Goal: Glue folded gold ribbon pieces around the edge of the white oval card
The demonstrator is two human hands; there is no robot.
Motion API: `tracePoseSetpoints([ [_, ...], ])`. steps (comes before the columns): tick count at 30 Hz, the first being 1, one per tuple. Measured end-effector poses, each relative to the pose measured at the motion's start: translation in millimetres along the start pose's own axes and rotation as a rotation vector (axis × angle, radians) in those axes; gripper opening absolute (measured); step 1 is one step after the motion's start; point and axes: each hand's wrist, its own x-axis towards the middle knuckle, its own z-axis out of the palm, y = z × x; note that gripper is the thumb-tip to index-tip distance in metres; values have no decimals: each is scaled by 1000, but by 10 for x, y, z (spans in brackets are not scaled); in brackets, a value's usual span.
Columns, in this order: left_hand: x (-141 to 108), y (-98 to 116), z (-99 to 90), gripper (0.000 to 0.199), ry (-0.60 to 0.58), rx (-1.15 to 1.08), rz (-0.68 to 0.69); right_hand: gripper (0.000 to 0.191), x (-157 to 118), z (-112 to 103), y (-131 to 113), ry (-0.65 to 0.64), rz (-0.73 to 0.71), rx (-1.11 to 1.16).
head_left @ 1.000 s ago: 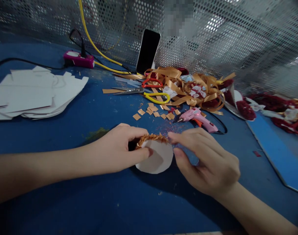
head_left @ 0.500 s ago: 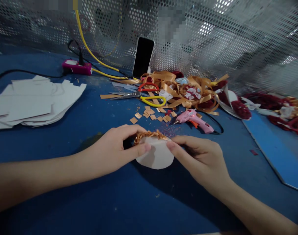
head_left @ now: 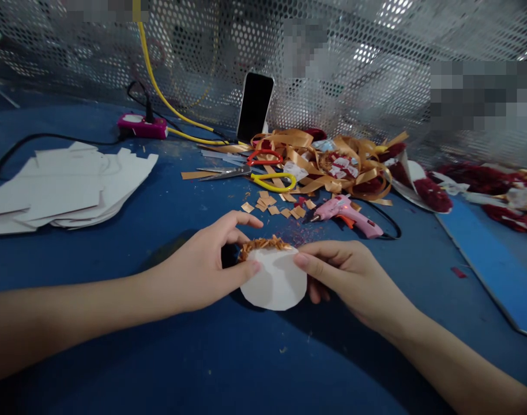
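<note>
A round white card disc (head_left: 274, 282) is held over the blue table, with a ruffle of folded copper ribbon pieces (head_left: 266, 245) along its far edge. My left hand (head_left: 215, 253) has its thumb on the disc's left side; its index finger is lifted off above the ruffle. On the right, my right hand (head_left: 354, 274) pinches the disc's upper right edge between thumb and fingers. Just beyond the disc lie several small copper ribbon squares (head_left: 266, 200) and a pink glue gun (head_left: 347, 214), its nozzle pointing left.
Scissors (head_left: 272, 181) with red and yellow handles lie before a heap of copper ribbon (head_left: 350, 150). A phone (head_left: 255, 106) stands against the perforated metal screen. White card sheets (head_left: 64, 184) are stacked left, near a purple power strip (head_left: 142, 125). A blue board (head_left: 488, 259) is right.
My left index finger has lifted away from the ruffle. More of the disc's white face shows, and my right hand's lower fingers now show beneath it. The view has shifted slightly.
</note>
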Motion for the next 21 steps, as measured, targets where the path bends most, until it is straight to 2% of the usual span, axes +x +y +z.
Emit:
tracePoseSetpoints([
  [6,11,-15,16,48,1,67,35,42,-13,-32,-12,-38,119,-82],
  [12,4,-24,23,65,74,158,76,45,29,-74,44,-19,134,-202],
  [16,-10,-18,11,54,79,215,115,49,72,-103,118,24,180,-158],
  [21,-7,-11,10,36,78,166,136,42,83,-123,70,109,121,-182],
])
